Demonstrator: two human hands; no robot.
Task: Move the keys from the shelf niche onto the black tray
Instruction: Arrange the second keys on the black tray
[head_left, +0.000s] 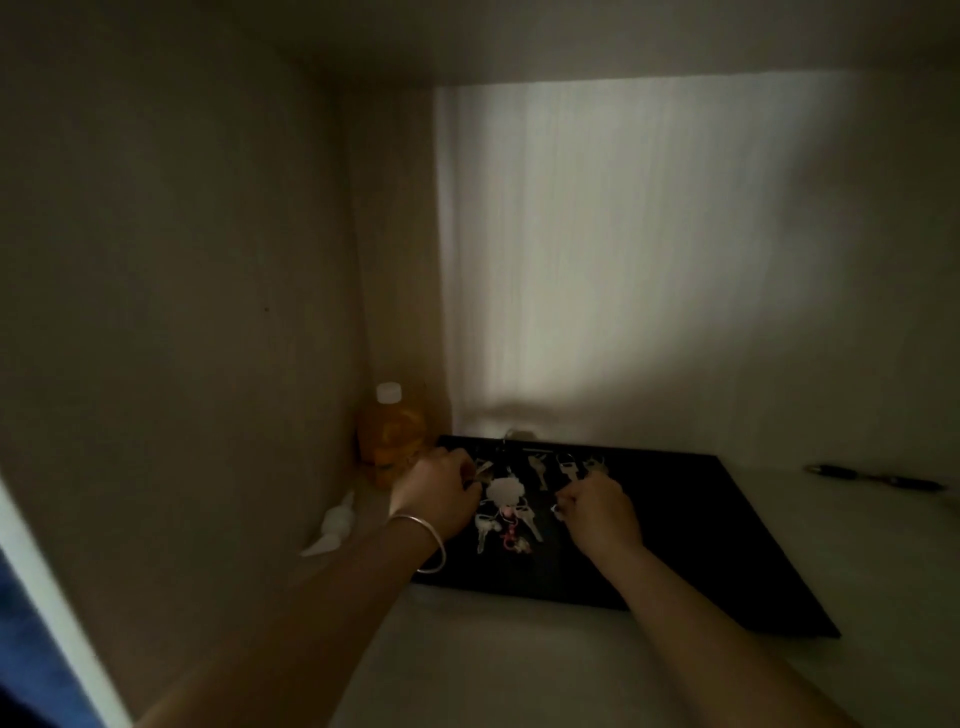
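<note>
A flat black tray (717, 530) lies on the pale shelf floor inside a dim niche. Several silver keys lie on it: a bunch with a white tag (505, 491) and a pink charm in the middle, and loose keys (567, 470) along the far edge. My left hand (439, 493), with a bangle on the wrist, is closed on a key (482, 472) at the tray's left end. My right hand (597, 512) rests on the tray to the right of the bunch, fingers pinched on a small key ring (557, 509).
An orange bottle with a white cap (392, 434) stands in the left back corner beside the tray. A crumpled white tissue (332, 525) lies by the left wall. A dark pen (872, 475) lies on the shelf at the right. The niche walls close in at left and back.
</note>
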